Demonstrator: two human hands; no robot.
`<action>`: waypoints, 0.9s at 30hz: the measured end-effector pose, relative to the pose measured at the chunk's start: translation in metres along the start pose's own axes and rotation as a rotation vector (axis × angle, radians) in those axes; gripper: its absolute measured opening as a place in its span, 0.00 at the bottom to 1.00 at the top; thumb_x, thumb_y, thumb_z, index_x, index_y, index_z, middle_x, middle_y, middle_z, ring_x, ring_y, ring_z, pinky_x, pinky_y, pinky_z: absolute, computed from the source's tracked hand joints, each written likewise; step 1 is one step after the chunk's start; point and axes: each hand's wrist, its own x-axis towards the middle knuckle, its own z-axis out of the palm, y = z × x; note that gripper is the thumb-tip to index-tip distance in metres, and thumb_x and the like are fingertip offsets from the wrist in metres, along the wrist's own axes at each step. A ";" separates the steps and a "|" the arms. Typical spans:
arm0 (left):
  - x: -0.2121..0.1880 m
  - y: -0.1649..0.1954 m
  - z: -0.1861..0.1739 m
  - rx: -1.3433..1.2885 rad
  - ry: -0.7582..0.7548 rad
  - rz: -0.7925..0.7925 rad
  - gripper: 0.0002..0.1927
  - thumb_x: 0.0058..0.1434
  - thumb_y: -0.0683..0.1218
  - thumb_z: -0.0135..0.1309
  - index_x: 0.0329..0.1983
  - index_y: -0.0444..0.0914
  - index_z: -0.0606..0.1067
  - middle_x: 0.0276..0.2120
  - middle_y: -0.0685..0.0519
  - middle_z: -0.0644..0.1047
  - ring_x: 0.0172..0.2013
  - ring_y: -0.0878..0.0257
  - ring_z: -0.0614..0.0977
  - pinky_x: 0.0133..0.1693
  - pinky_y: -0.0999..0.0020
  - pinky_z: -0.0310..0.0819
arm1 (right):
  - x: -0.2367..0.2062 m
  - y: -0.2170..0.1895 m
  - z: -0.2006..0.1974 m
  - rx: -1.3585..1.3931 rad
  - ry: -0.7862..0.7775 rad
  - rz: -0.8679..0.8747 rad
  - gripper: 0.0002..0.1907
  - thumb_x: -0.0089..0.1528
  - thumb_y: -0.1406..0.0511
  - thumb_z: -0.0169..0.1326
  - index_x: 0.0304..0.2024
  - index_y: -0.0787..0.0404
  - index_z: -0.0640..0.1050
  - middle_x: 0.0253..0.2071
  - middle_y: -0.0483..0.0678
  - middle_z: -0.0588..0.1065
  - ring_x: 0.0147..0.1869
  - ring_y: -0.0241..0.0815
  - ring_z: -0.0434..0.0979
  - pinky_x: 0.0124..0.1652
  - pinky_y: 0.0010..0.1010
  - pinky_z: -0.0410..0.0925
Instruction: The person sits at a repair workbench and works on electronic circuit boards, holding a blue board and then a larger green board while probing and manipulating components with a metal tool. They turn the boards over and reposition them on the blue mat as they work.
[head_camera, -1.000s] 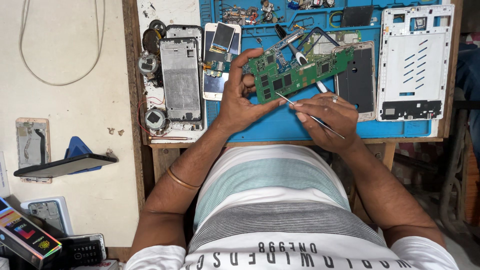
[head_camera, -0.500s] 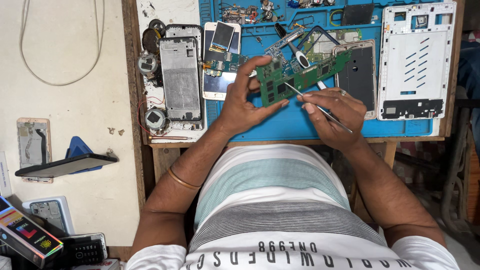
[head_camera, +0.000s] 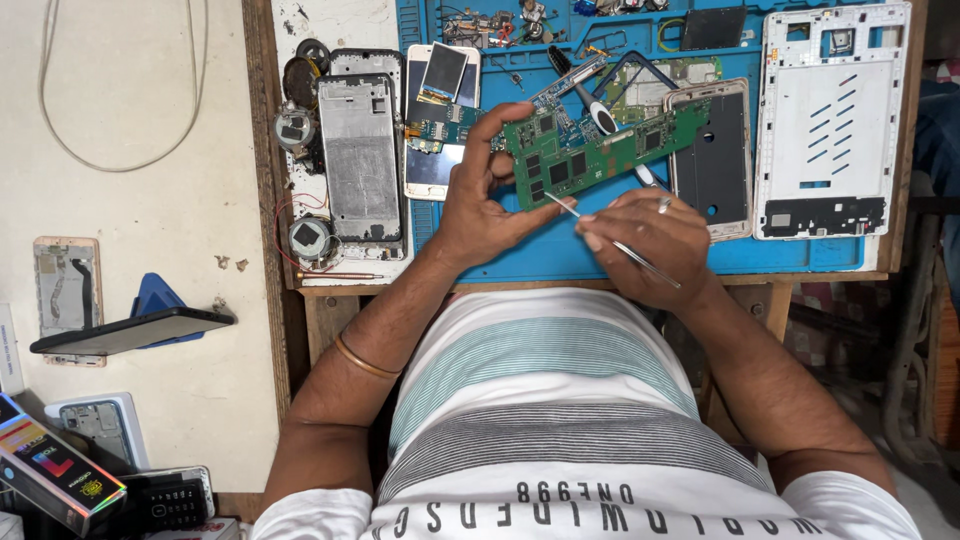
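Observation:
My left hand (head_camera: 483, 195) grips the left end of a long green circuit board (head_camera: 600, 152), holding it tilted above the blue work mat (head_camera: 560, 255). My right hand (head_camera: 645, 240) holds thin metal tweezers (head_camera: 610, 238); their tip touches the board's lower edge near its middle. A ring shows on one right finger and a bangle on my left forearm.
On the mat lie a white tablet back frame (head_camera: 830, 120), a dark phone frame (head_camera: 712, 160), a silver phone chassis (head_camera: 358, 160), a phone with loose screens (head_camera: 438, 120) and several small parts along the far edge. Phones and boxes sit on the floor at left (head_camera: 70, 480).
Both hands have shifted slightly with the board, which has tilted a little. The tweezers' tip has slid along the board's lower edge.

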 end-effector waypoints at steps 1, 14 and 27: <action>0.000 0.001 0.000 -0.038 -0.006 -0.004 0.49 0.62 0.37 0.71 0.76 0.43 0.50 0.49 0.47 0.84 0.54 0.60 0.86 0.63 0.63 0.81 | -0.001 -0.001 0.001 0.005 0.022 0.016 0.06 0.63 0.72 0.63 0.43 0.62 0.81 0.38 0.51 0.82 0.42 0.43 0.85 0.47 0.35 0.75; 0.002 0.006 0.000 -0.100 -0.218 -0.083 0.52 0.58 0.37 0.73 0.77 0.41 0.52 0.66 0.47 0.73 0.58 0.60 0.83 0.63 0.60 0.81 | 0.000 -0.001 -0.003 -0.073 0.143 0.038 0.07 0.66 0.70 0.61 0.47 0.61 0.81 0.46 0.50 0.82 0.51 0.43 0.81 0.71 0.50 0.57; 0.007 0.015 -0.003 -0.168 -0.166 -0.183 0.51 0.56 0.40 0.72 0.76 0.44 0.53 0.54 0.43 0.82 0.58 0.57 0.83 0.62 0.59 0.78 | 0.013 -0.007 -0.004 -0.096 0.137 0.024 0.10 0.62 0.71 0.62 0.46 0.61 0.82 0.42 0.50 0.81 0.49 0.45 0.82 0.69 0.50 0.61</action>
